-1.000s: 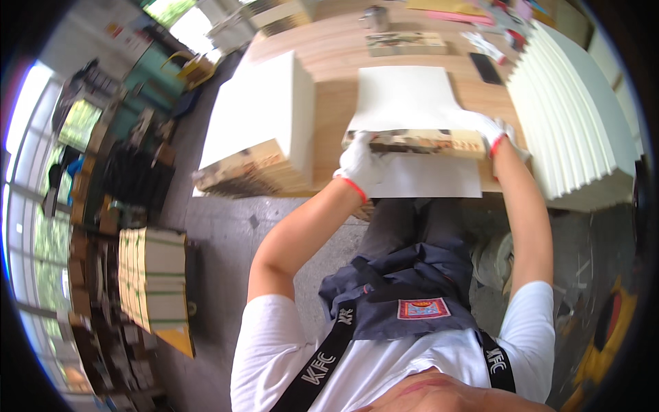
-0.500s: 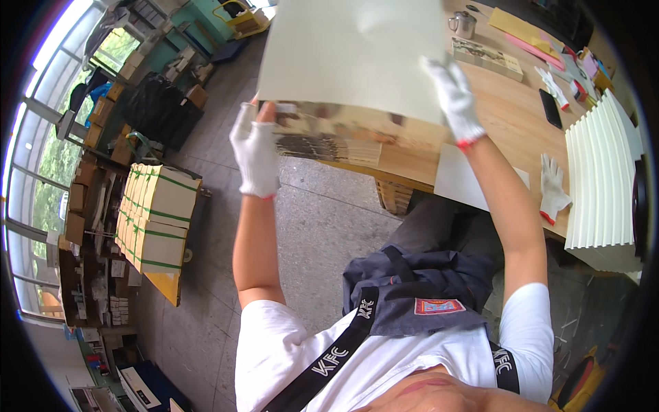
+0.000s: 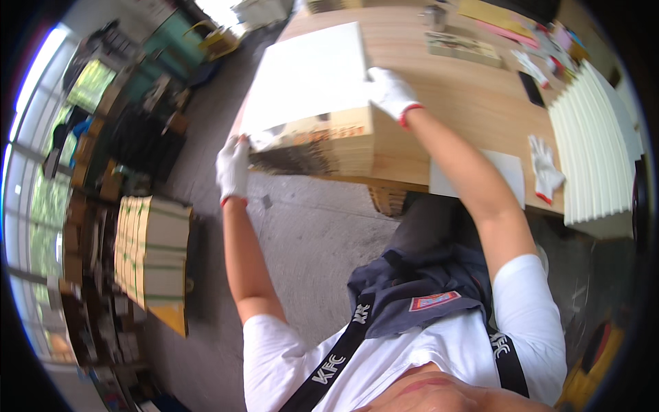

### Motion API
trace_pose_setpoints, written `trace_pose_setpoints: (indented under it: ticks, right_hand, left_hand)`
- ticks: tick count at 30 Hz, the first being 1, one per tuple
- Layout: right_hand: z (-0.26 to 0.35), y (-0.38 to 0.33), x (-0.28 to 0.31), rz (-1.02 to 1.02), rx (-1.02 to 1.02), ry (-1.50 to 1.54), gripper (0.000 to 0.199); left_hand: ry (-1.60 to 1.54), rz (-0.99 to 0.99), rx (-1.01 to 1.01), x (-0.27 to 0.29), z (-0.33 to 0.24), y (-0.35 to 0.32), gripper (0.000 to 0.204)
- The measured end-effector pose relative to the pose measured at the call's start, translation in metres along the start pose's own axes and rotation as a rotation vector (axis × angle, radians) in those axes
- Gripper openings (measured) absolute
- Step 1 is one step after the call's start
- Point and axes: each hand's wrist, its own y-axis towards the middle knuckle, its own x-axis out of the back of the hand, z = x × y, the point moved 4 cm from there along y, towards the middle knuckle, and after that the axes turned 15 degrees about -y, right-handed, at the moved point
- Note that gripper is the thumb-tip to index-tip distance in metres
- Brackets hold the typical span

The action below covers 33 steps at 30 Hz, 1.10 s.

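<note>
A thick stack of printed sheets (image 3: 347,152) sits at the table's near left corner, its white top (image 3: 309,72) facing up and a brownish picture showing along its front side. My left hand (image 3: 233,168), in a white glove with bare fingertips showing, touches the near left corner of the stack with its fingers pointing up. My right hand (image 3: 390,93), also gloved, lies with fingers stretched against the right side of the stack. Motion blur softens both hands.
The wooden table (image 3: 412,151) carries a white sheet (image 3: 473,175), a spare glove (image 3: 544,168), a black phone (image 3: 530,89), a smaller printed stack (image 3: 463,49) and a metal mug (image 3: 434,17). Tall white stacked sheets (image 3: 594,151) stand right. A strapped paper pile (image 3: 154,250) is on the floor, left.
The raised sheets have come down flat onto the stack. Both hands have moved left; the left has also lowered, and the right has slid to the stack's side. The view has shifted slightly.
</note>
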Motion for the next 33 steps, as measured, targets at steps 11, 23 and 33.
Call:
trace_pose_setpoints:
  ticks: [11,23,33]
  right_hand:
    - [0.005,-0.072,0.025,-0.312,0.033,0.284,0.063]
    - [-0.142,-0.288,0.091,-0.172,-0.133,0.372,0.047]
    - [-0.201,-0.36,0.102,-0.281,-0.109,0.433,0.032]
  left_hand:
    - [0.735,-0.028,-0.719,-0.052,-0.132,-0.012,0.077]
    - [-0.895,1.404,-0.102,-0.392,-0.37,-0.21,0.068]
    - [-0.922,1.569,0.826,-0.533,-0.461,-0.264,0.042]
